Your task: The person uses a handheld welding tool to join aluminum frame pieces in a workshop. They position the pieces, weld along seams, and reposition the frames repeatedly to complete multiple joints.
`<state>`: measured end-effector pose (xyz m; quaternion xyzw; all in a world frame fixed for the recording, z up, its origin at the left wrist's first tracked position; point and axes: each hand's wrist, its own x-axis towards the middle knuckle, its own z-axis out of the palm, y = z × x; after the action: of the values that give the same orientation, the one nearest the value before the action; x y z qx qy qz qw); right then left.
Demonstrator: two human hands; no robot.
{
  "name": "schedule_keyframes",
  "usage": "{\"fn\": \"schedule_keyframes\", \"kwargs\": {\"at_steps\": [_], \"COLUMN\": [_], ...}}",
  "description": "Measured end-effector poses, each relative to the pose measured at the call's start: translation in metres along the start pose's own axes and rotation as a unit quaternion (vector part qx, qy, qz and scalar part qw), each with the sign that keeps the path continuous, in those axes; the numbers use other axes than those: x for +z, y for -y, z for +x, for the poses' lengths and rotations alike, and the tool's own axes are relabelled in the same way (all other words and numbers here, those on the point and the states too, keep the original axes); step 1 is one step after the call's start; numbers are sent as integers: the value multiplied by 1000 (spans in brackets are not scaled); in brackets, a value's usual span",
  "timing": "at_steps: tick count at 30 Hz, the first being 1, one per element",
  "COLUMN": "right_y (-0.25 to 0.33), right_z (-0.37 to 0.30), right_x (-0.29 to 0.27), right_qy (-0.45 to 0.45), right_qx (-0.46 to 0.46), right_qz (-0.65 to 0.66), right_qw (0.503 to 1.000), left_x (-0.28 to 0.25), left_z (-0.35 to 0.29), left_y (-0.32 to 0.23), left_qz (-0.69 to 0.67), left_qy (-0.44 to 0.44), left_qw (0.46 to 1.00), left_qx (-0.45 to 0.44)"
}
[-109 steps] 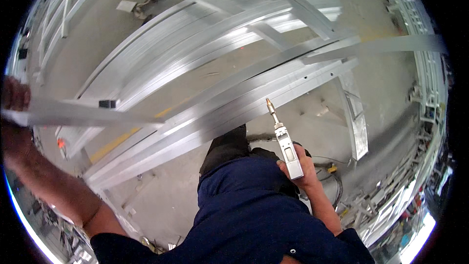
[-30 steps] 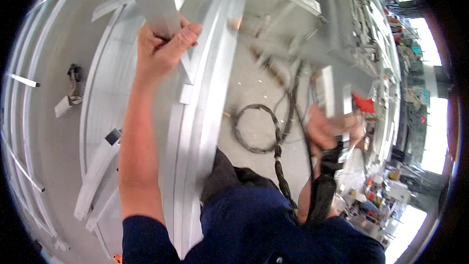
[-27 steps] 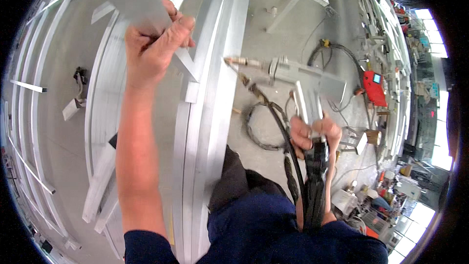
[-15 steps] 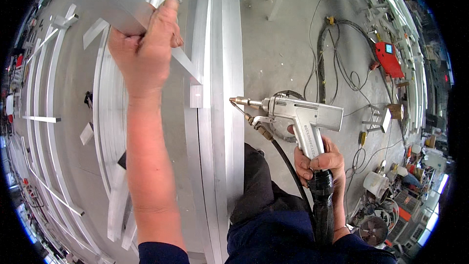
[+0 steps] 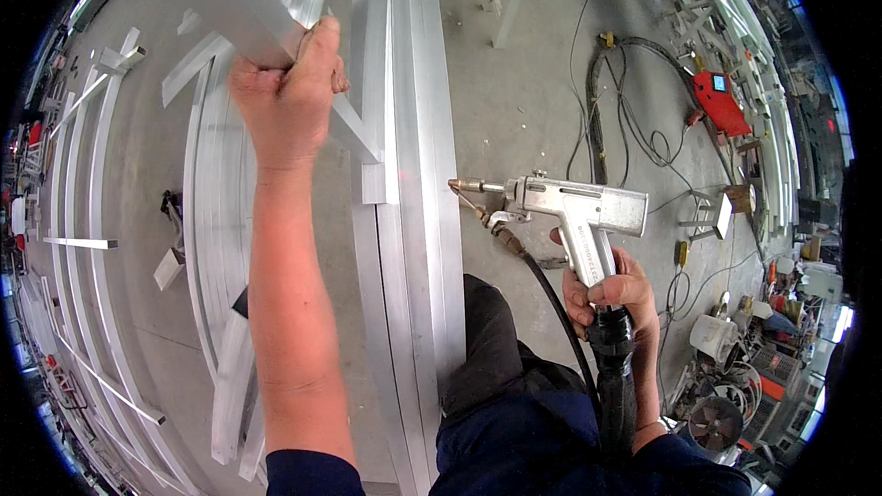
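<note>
My left hand (image 5: 292,101) is closed around a silvery metal bar (image 5: 225,0). The bar slants up past the hand toward the upper left, and its lower end meets a short metal piece on the long metal beams (image 5: 413,248). In my right hand (image 5: 614,289) is a silver welding gun (image 5: 588,207), gripped by its handle. Its copper-coloured nozzle (image 5: 459,185) points left, just off the right edge of the beams. A thin wire-feed tube with a black hose (image 5: 547,298) runs below the barrel, and a thick black-wrapped cable (image 5: 613,377) leaves the handle.
Long metal frames (image 5: 101,220) lie to the left. Cables (image 5: 597,101) loop over the floor at right, near a red box (image 5: 721,103) with a small screen and a small metal stand (image 5: 712,216). A white bucket (image 5: 712,340) and a fan (image 5: 715,424) stand at lower right.
The view has shifted slightly. The welding gun's nozzle has drawn back to the right, from over the beams to beside their edge. My left hand keeps its hold on the bar.
</note>
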<state>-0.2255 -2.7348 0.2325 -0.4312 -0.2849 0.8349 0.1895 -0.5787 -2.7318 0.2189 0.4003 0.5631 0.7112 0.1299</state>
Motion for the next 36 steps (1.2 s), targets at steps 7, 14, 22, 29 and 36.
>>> {"fn": "schedule_keyframes", "kwargs": {"at_steps": [7, 14, 22, 29, 36], "right_y": [-1, -4, -4, -8, 1], "right_z": [-4, -4, -3, 2, 25], "right_x": [6, 8, 7, 9, 17], "right_qy": [16, 26, 34, 29, 86], "right_qx": [10, 21, 39, 44, 8], "right_qz": [-15, -53, -96, -109, -48], "right_qw": [1000, 998, 994, 993, 995], "left_x": [6, 8, 10, 9, 11], "left_z": [-7, -7, -8, -8, -8], "left_y": [0, 0, 1, -3, -5], "left_qz": [26, 19, 9, 46, 34], "left_qy": [-22, -28, -26, 3, -11], "left_qw": [999, 999, 999, 997, 999], "left_qx": [40, 40, 33, 58, 27]}}
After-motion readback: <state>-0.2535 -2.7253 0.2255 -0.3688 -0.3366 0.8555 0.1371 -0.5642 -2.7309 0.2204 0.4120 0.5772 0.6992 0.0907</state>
